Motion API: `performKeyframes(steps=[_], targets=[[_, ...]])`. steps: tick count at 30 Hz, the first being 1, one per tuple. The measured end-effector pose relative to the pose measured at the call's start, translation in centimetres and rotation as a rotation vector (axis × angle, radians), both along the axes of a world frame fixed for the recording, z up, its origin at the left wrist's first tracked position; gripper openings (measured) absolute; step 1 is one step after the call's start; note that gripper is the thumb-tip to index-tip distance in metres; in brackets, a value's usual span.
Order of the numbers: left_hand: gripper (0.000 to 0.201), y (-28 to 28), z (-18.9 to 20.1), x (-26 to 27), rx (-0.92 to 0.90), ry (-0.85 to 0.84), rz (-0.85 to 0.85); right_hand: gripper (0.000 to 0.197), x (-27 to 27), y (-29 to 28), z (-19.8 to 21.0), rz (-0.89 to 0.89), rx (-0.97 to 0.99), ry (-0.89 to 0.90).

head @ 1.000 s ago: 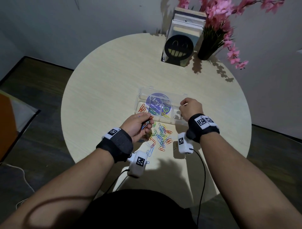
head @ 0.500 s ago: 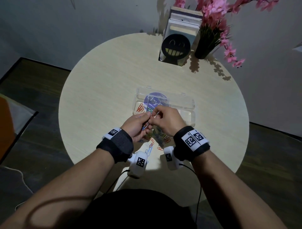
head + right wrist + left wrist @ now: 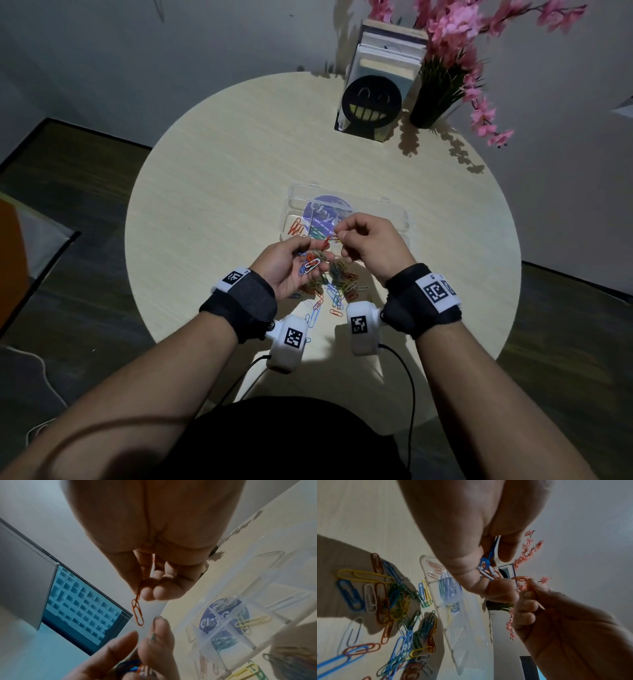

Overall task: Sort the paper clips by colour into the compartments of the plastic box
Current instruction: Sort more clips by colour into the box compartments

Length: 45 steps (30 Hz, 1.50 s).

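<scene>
My left hand [image 3: 291,263] cups a small bunch of clips [image 3: 310,265], blue, white and orange; the same bunch of clips [image 3: 487,568] shows between its fingers in the left wrist view. My right hand [image 3: 366,245] pinches one orange clip [image 3: 328,241] between thumb and forefinger, just above the left hand; the orange clip [image 3: 138,612] hangs from its fingertips. The clear plastic box [image 3: 394,219] lies open behind both hands, with orange clips [image 3: 295,228] in its left compartment and yellow clips [image 3: 251,622] in another. A loose pile of mixed clips [image 3: 337,289] lies on the table under the hands.
The round pale table [image 3: 222,192] carries a black smiley bookend [image 3: 371,99] with books and a dark vase of pink flowers [image 3: 438,92] at the back. Wrist camera cables [image 3: 409,383] trail off the near edge. Dark floor surrounds the table.
My right hand came back from the box's right side to the left hand and now pulls an orange clip out of the bunch, slightly up and right.
</scene>
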<state>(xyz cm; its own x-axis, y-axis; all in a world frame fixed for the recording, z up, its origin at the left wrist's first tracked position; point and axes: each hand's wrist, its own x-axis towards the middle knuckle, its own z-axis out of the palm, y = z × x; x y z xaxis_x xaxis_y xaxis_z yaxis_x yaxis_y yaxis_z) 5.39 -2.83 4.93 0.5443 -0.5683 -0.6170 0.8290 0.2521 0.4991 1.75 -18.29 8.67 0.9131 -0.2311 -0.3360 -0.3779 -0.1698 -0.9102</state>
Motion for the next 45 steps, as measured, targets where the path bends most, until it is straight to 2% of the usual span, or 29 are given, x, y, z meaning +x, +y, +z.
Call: performKeyframes(steps=[6,12,16,18,23,26,28,31,36,40,45], targets=[[0.026,0.7,-0.5,0.2,0.012,0.014,0.048,0.015,0.9,0.6,0.5,-0.005,-0.045,0.018],[0.033,3.0,-1.6,0.4,-0.044,0.094,0.149,0.022,5.7,2.9,-0.3,0.046,-0.319,0.057],[0.036,3.9,-1.5,0.9,-0.085,0.095,0.174,0.009,8.0,4.3,-0.9,0.048,-0.420,0.099],[0.036,4.0,-1.4,1.1,-0.102,0.092,0.182,0.010,7.9,4.5,-0.7,0.070,-0.420,0.109],[0.031,3.3,-2.1,1.5,-0.053,0.111,0.211,0.007,5.0,5.1,0.2,0.333,-0.457,0.065],[0.028,2.6,-2.3,1.4,-0.028,0.095,0.180,0.011,3.6,5.4,0.0,0.526,-0.629,0.121],[0.026,2.2,-2.1,1.2,-0.030,0.088,0.173,0.017,3.1,5.8,-0.1,0.569,-0.726,0.156],[0.024,1.9,-2.0,1.0,-0.013,0.068,0.161,0.019,2.7,6.3,-0.4,0.572,-0.802,0.162],[0.023,1.8,-1.8,0.8,0.009,0.050,0.142,0.009,2.2,6.4,-0.2,0.545,-0.759,0.157],[0.022,1.7,-1.6,0.8,0.010,0.024,0.116,0.014,1.9,6.3,0.2,0.483,-0.744,0.145],[0.020,1.7,-1.4,0.8,0.004,0.024,0.101,0.016,1.8,6.4,0.5,0.491,-0.799,0.106]])
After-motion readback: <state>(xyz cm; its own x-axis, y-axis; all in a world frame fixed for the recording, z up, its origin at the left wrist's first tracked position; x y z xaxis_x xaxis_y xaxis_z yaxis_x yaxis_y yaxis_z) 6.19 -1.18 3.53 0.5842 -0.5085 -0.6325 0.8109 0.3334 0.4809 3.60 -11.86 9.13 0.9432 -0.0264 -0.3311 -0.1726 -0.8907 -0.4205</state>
